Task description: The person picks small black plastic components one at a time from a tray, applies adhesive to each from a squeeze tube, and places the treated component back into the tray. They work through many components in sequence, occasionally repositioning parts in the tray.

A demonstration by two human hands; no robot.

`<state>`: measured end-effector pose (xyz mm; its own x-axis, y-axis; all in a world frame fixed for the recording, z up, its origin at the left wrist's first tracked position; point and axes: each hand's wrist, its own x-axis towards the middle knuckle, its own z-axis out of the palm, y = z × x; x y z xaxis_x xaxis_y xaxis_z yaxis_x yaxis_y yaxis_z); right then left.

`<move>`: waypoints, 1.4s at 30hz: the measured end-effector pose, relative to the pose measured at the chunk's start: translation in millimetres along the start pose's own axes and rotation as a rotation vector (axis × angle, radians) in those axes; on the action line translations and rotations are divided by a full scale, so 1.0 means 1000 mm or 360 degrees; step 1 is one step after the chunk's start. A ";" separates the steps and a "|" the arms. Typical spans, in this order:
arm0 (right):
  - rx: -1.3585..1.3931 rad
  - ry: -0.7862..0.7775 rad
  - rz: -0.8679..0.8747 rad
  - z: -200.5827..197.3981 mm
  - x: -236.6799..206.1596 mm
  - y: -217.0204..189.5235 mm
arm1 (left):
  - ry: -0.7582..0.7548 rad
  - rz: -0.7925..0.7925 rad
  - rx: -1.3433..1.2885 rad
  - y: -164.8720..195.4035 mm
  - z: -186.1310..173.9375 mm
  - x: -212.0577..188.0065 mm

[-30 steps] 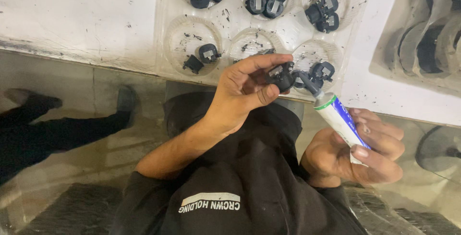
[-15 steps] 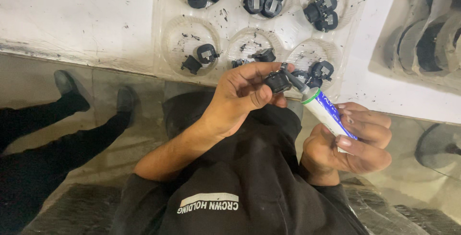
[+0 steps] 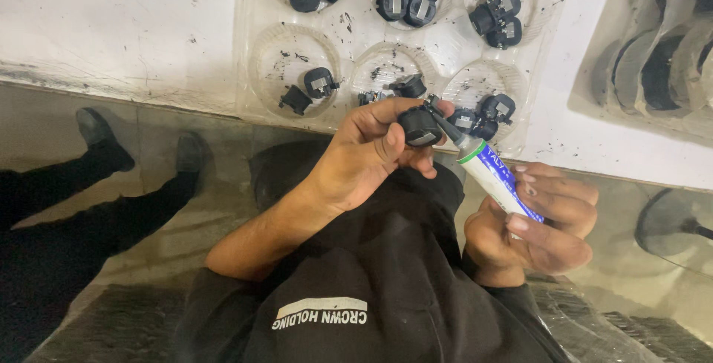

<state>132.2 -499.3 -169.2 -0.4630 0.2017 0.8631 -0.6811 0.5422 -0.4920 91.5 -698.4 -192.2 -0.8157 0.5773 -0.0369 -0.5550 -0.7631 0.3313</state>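
My left hand (image 3: 371, 155) pinches a small black plastic part (image 3: 418, 127) between thumb and fingers, just in front of the white table's edge. My right hand (image 3: 546, 222) grips a white and blue glue tube (image 3: 496, 177) with a green collar. The tube's dark nozzle touches the black part. Behind the hands lies a clear plastic tray (image 3: 256, 73) with round cups, each holding one or two similar black parts (image 3: 412, 3).
A white table (image 3: 111, 29), scuffed and speckled, carries the tray. A second clear tray with dark curved pieces (image 3: 653, 66) sits at the right. Another person's dark legs and shoes (image 3: 104, 148) show at the left on the grey floor. A chair base (image 3: 676, 222) stands at the right.
The tube's nozzle has moved up to the black part and now touches it. My left hand has shifted slightly. The other person's feet have moved at the left.
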 end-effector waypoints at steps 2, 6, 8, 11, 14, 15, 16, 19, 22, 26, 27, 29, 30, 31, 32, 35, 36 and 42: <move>0.0010 -0.0056 -0.0049 -0.001 0.005 0.000 | -0.0045 0.0010 -0.0066 0.001 -0.003 -0.002; -0.0066 -0.0037 0.0086 0.004 0.006 -0.009 | -0.0070 0.0051 -0.0041 0.003 -0.006 -0.004; -0.0043 0.0092 0.0253 0.006 0.005 -0.013 | -0.0022 0.0146 0.0084 0.007 -0.006 -0.003; 0.0096 0.0240 0.0429 0.000 0.005 -0.010 | 0.0121 0.0436 0.0596 0.035 -0.009 -0.003; 0.0096 0.0221 0.0542 -0.008 0.004 -0.008 | 0.0194 0.0762 0.1368 0.089 -0.021 0.000; 0.0074 0.0170 0.0538 -0.009 0.003 -0.007 | 0.0205 0.0859 0.1627 0.108 -0.025 0.003; 0.0076 0.0147 0.0542 -0.010 0.002 -0.006 | 0.0188 0.0919 0.1856 0.125 -0.027 0.003; 0.0128 0.0128 0.0583 -0.008 -0.002 -0.006 | 0.0325 0.0707 0.2289 0.155 -0.022 -0.008; 0.0196 0.0140 0.0640 -0.004 -0.006 -0.009 | 0.0214 0.0721 0.3306 0.166 -0.013 -0.017; 0.0234 0.0165 0.0625 0.001 -0.008 -0.013 | 0.0054 0.0987 0.4000 0.168 -0.015 -0.023; 0.0236 0.0157 0.0623 0.002 -0.008 -0.014 | 0.0061 0.0943 0.4067 0.167 -0.018 -0.022; 0.0241 0.0142 0.0627 0.001 -0.007 -0.016 | 0.0073 0.0894 0.4121 0.166 -0.025 -0.019; 0.0243 0.0134 0.0636 0.000 -0.007 -0.018 | 0.0077 0.0890 0.4107 0.164 -0.028 -0.017; 0.0237 0.0127 0.0632 0.000 -0.006 -0.018 | 0.0079 0.0886 0.4094 0.164 -0.029 -0.017; 0.0231 0.0121 0.0629 -0.001 -0.005 -0.019 | 0.0140 0.0883 0.4112 0.163 -0.029 -0.018; 0.0203 0.0118 0.0597 -0.002 -0.002 -0.018 | 0.0312 0.0858 0.4110 0.154 -0.020 -0.027; 0.0206 0.0128 0.0595 -0.002 -0.002 -0.017 | 0.0363 0.0841 0.4078 0.152 -0.015 -0.032; 0.0212 0.0144 0.0618 -0.007 -0.003 -0.022 | 0.0697 0.0609 0.3594 0.128 0.007 -0.048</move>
<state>152.3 -506.2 -160.6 -0.6521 0.4442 0.6144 -0.5361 0.3029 -0.7879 61.1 -822.1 -141.0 -0.9449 0.2301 0.2330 0.3188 0.8087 0.4943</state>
